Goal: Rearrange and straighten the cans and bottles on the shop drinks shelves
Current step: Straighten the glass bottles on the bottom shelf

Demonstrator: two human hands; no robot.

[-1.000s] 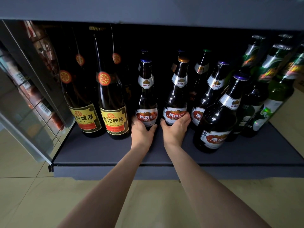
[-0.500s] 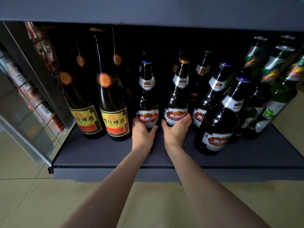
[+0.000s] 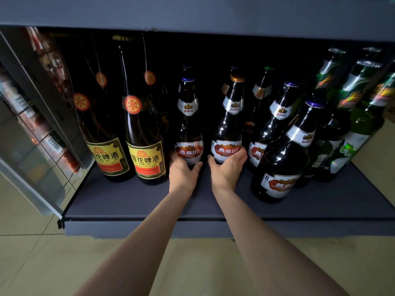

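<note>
On the dark bottom shelf (image 3: 132,199), my left hand (image 3: 182,174) grips the base of a brown beer bottle with a red and white label (image 3: 188,129). My right hand (image 3: 227,169) grips the base of a second brown bottle with the same label (image 3: 229,124), just to its right. Both bottles stand upright, a small gap between them. Two tall dark bottles with yellow labels (image 3: 145,146) stand to the left. Further same-label brown bottles stand to the right, one (image 3: 284,159) nearer the shelf's front edge.
Green beer bottles (image 3: 359,116) crowd the shelf's right end. A shiny metal side panel (image 3: 36,129) closes off the left. The shelf above (image 3: 192,16) overhangs the bottle tops. Beige floor tiles (image 3: 32,263) lie below the shelf's front edge.
Both hands keep their grip on the two bottles. The view has shifted slightly; the bottles sit almost where they were.
</note>
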